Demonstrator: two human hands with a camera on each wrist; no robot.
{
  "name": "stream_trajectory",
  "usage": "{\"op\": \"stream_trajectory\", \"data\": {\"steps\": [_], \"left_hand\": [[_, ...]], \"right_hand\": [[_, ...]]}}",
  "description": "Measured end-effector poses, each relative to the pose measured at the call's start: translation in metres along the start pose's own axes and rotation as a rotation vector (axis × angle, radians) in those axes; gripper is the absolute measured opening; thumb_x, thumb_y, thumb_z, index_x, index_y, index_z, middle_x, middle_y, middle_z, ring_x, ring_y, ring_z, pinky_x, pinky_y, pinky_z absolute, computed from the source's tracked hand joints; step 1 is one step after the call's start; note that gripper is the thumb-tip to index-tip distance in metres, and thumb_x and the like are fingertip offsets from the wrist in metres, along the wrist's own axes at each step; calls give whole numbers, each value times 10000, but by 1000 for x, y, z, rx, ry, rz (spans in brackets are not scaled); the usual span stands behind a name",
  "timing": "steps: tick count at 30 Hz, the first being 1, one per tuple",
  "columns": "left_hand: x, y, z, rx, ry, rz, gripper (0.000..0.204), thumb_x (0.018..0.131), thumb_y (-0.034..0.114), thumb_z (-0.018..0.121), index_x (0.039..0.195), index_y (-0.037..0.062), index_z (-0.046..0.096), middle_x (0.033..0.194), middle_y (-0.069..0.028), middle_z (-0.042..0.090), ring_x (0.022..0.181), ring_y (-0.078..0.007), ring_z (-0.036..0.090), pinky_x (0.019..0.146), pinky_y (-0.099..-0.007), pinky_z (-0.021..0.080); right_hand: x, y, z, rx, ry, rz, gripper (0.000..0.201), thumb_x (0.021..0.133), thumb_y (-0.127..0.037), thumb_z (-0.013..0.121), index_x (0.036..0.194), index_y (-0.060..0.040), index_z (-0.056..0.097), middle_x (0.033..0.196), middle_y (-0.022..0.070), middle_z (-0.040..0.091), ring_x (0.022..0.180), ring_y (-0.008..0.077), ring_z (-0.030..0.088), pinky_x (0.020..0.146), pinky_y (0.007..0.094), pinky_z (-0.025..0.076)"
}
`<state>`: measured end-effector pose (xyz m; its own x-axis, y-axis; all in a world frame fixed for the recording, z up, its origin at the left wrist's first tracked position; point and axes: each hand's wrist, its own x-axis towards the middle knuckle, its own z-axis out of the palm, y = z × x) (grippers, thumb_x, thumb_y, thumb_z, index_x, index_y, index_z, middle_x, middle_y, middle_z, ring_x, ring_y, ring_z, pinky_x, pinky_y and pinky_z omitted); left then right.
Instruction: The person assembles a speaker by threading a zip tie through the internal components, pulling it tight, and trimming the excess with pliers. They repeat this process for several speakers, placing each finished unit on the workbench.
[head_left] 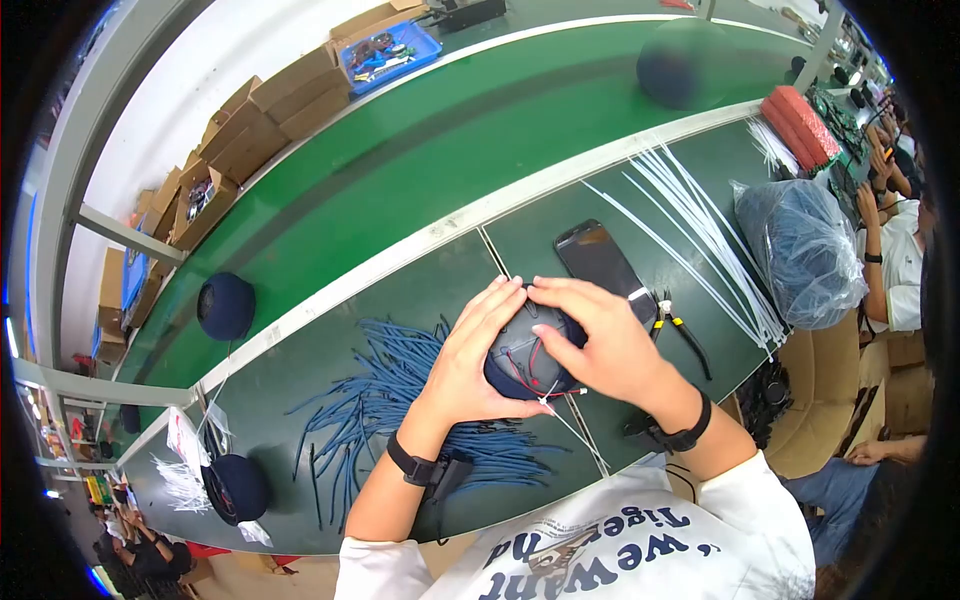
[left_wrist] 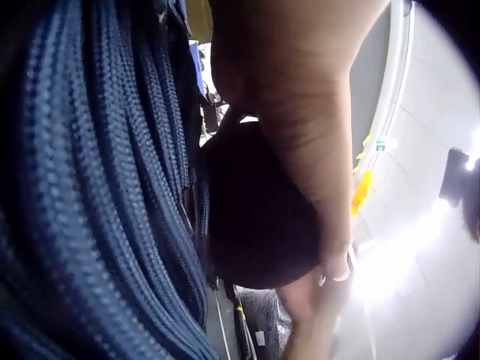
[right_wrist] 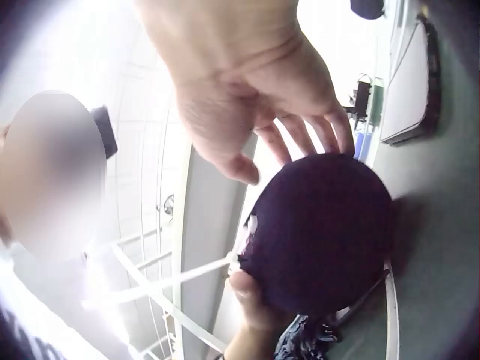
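I hold a dark blue round cap-shaped part [head_left: 522,368] over the dark table [head_left: 420,300], with thin red wires across its top. My left hand [head_left: 470,360] cups its left side, fingers curled round it. My right hand [head_left: 600,340] lies over its right side, fingertips curved onto the top. A white zip tie [head_left: 560,415] sticks out from its near edge. In the left wrist view the part [left_wrist: 259,217] sits dark under my left hand [left_wrist: 300,150]. In the right wrist view my right hand [right_wrist: 247,97] reaches over the part [right_wrist: 322,232], and the zip tie [right_wrist: 172,281] juts left.
A heap of blue braided cords [head_left: 380,400] lies left of my hands. A phone [head_left: 600,258], pliers [head_left: 680,330], long white zip ties [head_left: 700,220] and a filled plastic bag [head_left: 800,250] lie to the right. More dark caps [head_left: 225,305] sit along the green belt [head_left: 450,150]. Cardboard boxes [head_left: 250,130] stand behind.
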<state>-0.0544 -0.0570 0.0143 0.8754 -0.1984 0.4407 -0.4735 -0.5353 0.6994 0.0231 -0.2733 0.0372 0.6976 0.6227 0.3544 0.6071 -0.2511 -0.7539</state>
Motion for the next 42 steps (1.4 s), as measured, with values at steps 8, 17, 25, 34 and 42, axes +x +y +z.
{"op": "stream_trajectory", "data": {"steps": [8, 17, 25, 34, 42], "left_hand": [[-10, -17, 5, -171, 77, 17, 1052, 628, 496, 973, 1479, 33, 563, 1622, -237, 492, 1503, -421, 490, 1226, -529, 392], [-17, -16, 20, -376, 132, -207, 735, 842, 117, 748, 1517, 33, 468, 1594, -261, 486, 1494, -384, 491, 1246, -466, 358], [-13, -10, 4, -408, 93, -182, 889, 724, 171, 824, 1532, 47, 475, 1624, -258, 427, 1504, -397, 471, 1239, -477, 373], [-19, -7, 23, -241, 146, -307, 879, 717, 200, 815, 1513, 39, 479, 1602, -226, 425, 1477, -358, 481, 1239, -463, 371], [-19, 10, -6, -33, 197, 108, 603, 663, 210, 919, 1214, 88, 706, 1368, -160, 615, 1274, -359, 590, 1081, -498, 472]], "right_hand": [[-18, 19, -15, 231, -70, 3, 420, 999, -109, 714, 1398, -30, 611, 1550, 214, 562, 1435, 353, 567, 1188, 458, 462], [-25, 19, 22, 212, 23, 114, 481, 992, -99, 682, 1457, -72, 562, 1532, 207, 483, 1430, 356, 502, 1206, 493, 372], [-30, 25, 8, 675, -18, 245, 613, 954, -150, 710, 1526, -79, 502, 1647, 240, 350, 1538, 377, 383, 1227, 480, 332], [-29, 9, 25, 281, 8, 165, 626, 808, -31, 637, 1426, -112, 576, 1597, 283, 370, 1529, 466, 378, 1225, 518, 358], [-54, -34, -17, -73, -164, 10, 352, 805, -342, 922, 966, -108, 716, 1681, 245, 386, 1545, 592, 301, 1240, 628, 280]]}}
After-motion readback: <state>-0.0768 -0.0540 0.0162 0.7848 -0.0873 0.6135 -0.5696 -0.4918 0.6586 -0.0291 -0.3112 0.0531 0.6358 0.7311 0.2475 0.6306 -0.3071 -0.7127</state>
